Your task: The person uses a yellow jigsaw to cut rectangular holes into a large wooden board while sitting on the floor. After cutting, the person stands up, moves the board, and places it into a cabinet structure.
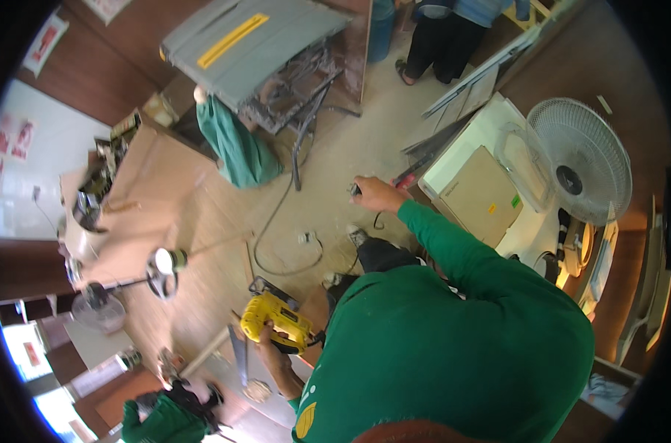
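We have the yellow jigsaw point(289, 319) just left of our torso, above the floor, its long axis running roughly across the view with a slight drop toward the right. Its dark metal sole point(274, 290) is turned up and away from us, and the end with the power cord points right, in toward our body. Our left hand point(270, 351) is wrapped around its handle, fingers curled closed on the grip; the left forearm slants up and leftward from below. Our right arm point(453, 240) is stretched well out ahead, angled up and to the left, elbow nearly straight. The right hand point(379, 196) is closed, its fingers bent around a small dark object point(355, 190) near the tips; we cannot tell what that object is. Ahead of the jigsaw, a black cable point(258, 244) loops over the floor near a white socket block point(306, 238). Further off stands a grey bench point(258, 55) on folding legs, with a green bag point(235, 148) hanging beneath. A beige box point(481, 193) and a large fan point(580, 162) are to our right, and a worker in green point(169, 417) is at lower left.
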The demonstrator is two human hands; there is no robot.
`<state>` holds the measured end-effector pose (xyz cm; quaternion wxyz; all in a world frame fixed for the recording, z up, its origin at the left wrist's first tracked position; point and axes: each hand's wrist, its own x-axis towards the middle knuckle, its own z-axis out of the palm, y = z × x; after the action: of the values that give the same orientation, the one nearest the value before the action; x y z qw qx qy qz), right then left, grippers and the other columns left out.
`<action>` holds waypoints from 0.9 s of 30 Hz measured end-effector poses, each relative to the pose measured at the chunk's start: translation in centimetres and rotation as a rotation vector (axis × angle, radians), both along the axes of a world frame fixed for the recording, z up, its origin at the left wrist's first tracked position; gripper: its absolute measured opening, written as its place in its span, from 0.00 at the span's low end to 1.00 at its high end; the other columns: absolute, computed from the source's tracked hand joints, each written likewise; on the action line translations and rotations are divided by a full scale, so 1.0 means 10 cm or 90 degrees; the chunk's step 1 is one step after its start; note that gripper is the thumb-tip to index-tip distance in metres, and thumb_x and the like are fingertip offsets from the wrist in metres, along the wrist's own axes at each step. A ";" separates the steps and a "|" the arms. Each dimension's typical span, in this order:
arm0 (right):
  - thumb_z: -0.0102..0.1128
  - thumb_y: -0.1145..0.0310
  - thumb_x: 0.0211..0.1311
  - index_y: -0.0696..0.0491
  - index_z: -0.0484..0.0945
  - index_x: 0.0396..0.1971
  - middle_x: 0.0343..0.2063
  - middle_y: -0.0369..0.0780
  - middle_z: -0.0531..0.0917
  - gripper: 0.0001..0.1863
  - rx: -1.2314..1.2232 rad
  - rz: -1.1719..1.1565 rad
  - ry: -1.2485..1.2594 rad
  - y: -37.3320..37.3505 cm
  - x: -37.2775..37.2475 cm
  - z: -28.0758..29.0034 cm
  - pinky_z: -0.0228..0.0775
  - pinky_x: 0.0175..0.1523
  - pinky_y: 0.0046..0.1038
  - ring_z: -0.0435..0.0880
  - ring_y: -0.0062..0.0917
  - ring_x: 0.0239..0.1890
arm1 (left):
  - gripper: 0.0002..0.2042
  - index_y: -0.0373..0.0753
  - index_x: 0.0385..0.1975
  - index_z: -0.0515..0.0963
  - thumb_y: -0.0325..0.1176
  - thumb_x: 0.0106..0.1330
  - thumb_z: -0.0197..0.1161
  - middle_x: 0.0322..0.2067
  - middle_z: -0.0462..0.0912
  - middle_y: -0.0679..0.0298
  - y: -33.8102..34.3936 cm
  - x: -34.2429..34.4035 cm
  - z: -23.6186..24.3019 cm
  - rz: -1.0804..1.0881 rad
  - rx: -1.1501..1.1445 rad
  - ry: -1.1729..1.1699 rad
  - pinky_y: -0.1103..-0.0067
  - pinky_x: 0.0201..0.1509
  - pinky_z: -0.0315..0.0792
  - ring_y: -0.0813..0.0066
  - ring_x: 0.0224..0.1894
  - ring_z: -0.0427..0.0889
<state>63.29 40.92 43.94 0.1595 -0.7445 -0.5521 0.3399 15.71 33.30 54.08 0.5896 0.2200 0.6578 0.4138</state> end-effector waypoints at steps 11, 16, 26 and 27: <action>0.72 0.56 0.69 0.67 0.76 0.59 0.32 0.45 0.85 0.31 0.089 -0.283 0.269 -0.48 0.28 0.97 0.78 0.37 0.34 0.84 0.26 0.29 | 0.17 0.32 0.45 0.82 0.36 0.61 0.68 0.34 0.85 0.60 1.27 1.16 0.21 -0.431 0.057 0.101 0.74 0.32 0.78 0.70 0.26 0.82; 0.73 0.59 0.71 0.63 0.78 0.49 0.28 0.41 0.82 0.23 0.120 -0.368 0.362 -0.29 0.68 1.03 0.75 0.34 0.31 0.82 0.23 0.28 | 0.15 0.30 0.42 0.83 0.34 0.59 0.70 0.34 0.87 0.57 1.85 2.13 0.31 -0.537 0.109 0.136 0.73 0.33 0.79 0.69 0.26 0.84; 0.73 0.57 0.71 0.60 0.79 0.48 0.27 0.39 0.83 0.21 0.165 -0.452 0.284 -0.35 1.34 1.32 0.76 0.37 0.32 0.82 0.23 0.28 | 0.19 0.30 0.48 0.83 0.36 0.62 0.70 0.36 0.87 0.60 2.81 3.68 0.47 -0.728 0.144 0.091 0.75 0.36 0.78 0.74 0.29 0.83; 0.73 0.57 0.71 0.60 0.79 0.47 0.27 0.39 0.83 0.21 0.179 -0.467 0.252 -0.35 1.37 1.34 0.76 0.38 0.32 0.82 0.23 0.29 | 0.19 0.30 0.49 0.83 0.36 0.63 0.70 0.37 0.87 0.61 2.89 3.79 0.45 -0.735 0.132 0.081 0.76 0.37 0.78 0.75 0.30 0.82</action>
<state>77.02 37.44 57.32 0.4723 -0.7827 -0.2508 0.3184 53.66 62.24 58.59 0.6540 0.6234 0.4221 0.0741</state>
